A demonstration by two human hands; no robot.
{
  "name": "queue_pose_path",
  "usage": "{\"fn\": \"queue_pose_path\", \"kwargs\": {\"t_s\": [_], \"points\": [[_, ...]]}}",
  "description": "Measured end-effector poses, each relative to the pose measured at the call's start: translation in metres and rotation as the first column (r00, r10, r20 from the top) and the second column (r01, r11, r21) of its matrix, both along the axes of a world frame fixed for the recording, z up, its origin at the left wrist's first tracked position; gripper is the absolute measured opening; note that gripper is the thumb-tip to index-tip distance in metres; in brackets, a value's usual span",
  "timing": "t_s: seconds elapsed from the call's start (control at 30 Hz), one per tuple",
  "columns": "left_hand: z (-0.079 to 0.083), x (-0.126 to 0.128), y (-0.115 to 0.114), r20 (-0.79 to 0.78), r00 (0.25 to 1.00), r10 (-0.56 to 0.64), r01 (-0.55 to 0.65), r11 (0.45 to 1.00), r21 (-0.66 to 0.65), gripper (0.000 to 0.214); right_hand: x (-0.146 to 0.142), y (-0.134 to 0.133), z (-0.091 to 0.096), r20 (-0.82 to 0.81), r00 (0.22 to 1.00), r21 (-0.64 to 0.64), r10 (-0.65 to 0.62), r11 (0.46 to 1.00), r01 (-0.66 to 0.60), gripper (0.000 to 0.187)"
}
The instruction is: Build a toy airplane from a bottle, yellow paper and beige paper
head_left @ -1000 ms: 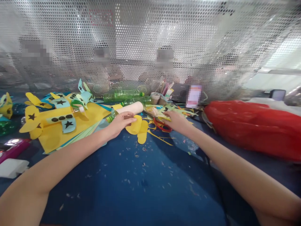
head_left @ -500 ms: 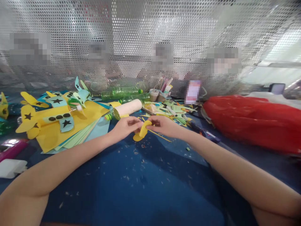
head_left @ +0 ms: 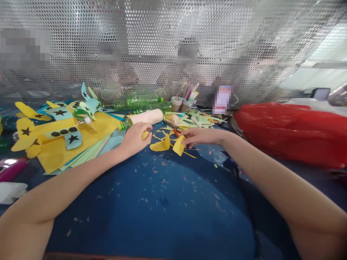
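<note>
My left hand (head_left: 135, 140) is curled with a small piece of yellow paper (head_left: 145, 134) between its fingers and thumb. To its right, my right hand (head_left: 199, 136) pinches the edge of a yellow paper cutout (head_left: 178, 146) just above the blue tabletop (head_left: 162, 202). Another folded yellow paper piece (head_left: 161, 145) lies between the hands, one flap standing up. Thin yellow offcuts (head_left: 162, 133) are scattered behind it. A pale paper-wrapped green bottle (head_left: 146, 117) rests on its side beyond my left hand.
At left, star-decorated paper-and-bottle planes (head_left: 51, 133) sit on coloured sheets (head_left: 86, 153). Cups of tools (head_left: 176, 103), green bottles (head_left: 143, 100) and paper scraps (head_left: 203, 121) line the back, below a perforated screen (head_left: 151, 43). A red plastic bag (head_left: 290, 135) bulges at right.
My hands have moved apart, left hand leftward and right hand rightward. The yellow paper they held together is now in separate pieces, one in each hand and one on the table.
</note>
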State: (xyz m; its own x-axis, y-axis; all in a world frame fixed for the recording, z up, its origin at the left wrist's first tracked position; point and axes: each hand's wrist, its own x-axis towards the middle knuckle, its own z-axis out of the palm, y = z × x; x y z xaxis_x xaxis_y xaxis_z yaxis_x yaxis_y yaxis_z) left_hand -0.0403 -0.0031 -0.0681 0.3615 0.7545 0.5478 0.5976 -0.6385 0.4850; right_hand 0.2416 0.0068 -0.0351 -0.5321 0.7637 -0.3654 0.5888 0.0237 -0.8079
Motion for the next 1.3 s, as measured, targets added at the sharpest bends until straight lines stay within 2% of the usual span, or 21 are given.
{"fn": "queue_pose_path", "kwargs": {"t_s": [0.07, 0.13, 0.23, 0.37, 0.47, 0.57, 0.67, 0.77, 0.93, 1.0, 1.1, 1.17, 1.3], "points": [[-0.002, 0.006, -0.007, -0.077, 0.985, -0.157, 0.159, 0.987, 0.012, 0.016, 0.0, -0.001, 0.0, -0.028, 0.999, -0.002, 0.02, 1.0, -0.021, 0.03], [-0.005, 0.01, -0.012, -0.157, 0.947, -0.278, 0.278, 0.96, -0.025, 0.019, -0.004, -0.002, -0.002, -0.081, 0.997, -0.02, -0.012, 1.0, 0.01, 0.025], [-0.011, 0.013, -0.014, -0.232, 0.901, -0.365, 0.348, 0.931, -0.113, 0.02, -0.016, -0.005, -0.007, -0.236, 0.967, -0.071, -0.092, 0.995, 0.077, 0.016], [-0.017, 0.014, -0.013, -0.214, 0.908, -0.361, 0.328, 0.929, -0.174, 0.028, -0.031, -0.011, -0.012, -0.421, 0.881, -0.177, -0.216, 0.972, 0.154, 0.016], [-0.017, 0.016, -0.014, -0.187, 0.944, -0.272, 0.233, 0.95, -0.208, 0.039, -0.036, -0.014, -0.014, -0.465, 0.845, -0.256, -0.263, 0.954, 0.156, 0.018], [-0.018, 0.018, -0.015, -0.16, 0.967, -0.197, 0.158, 0.961, -0.226, 0.047, -0.036, -0.015, -0.016, -0.495, 0.826, -0.259, -0.269, 0.953, 0.156, 0.012], [-0.019, 0.02, -0.017, -0.088, 0.982, -0.165, 0.14, 0.96, -0.242, 0.046, -0.036, -0.014, -0.02, -0.448, 0.866, -0.198, -0.222, 0.969, 0.146, 0.011], [-0.02, 0.02, -0.017, 0.001, 0.979, -0.203, 0.196, 0.945, -0.263, 0.048, -0.035, -0.013, -0.022, -0.325, 0.936, -0.112, -0.135, 0.988, 0.104, 0.019], [-0.023, 0.019, -0.015, -0.043, 0.966, -0.257, 0.242, 0.946, -0.217, 0.069, -0.03, -0.01, -0.02, -0.242, 0.969, -0.03, -0.051, 0.999, 0.045, 0.033], [-0.024, 0.019, -0.014, -0.068, 0.961, -0.268, 0.248, 0.944, -0.217, 0.062, -0.03, -0.011, -0.019, -0.202, 0.979, 0.022, 0.012, 1.0, -0.008, 0.039], [-0.023, 0.018, -0.012, -0.069, 0.96, -0.272, 0.249, 0.938, -0.24, 0.039, -0.03, -0.012, -0.018, -0.111, 0.987, 0.103, 0.118, 0.989, -0.106, 0.036], [-0.02, 0.018, -0.013, -0.035, 0.966, -0.258, 0.238, 0.931, -0.276, 0.035, -0.029, -0.012, -0.017, -0.052, 0.993, 0.144, 0.107, 0.985, -0.099, 0.033], [-0.016, 0.016, -0.015, 0.026, 0.978, -0.209, 0.205, 0.917, -0.341, 0.039, -0.025, -0.005, -0.016, 0.097, 0.994, 0.294, -0.042, 0.956, 0.012, 0.026]]}}
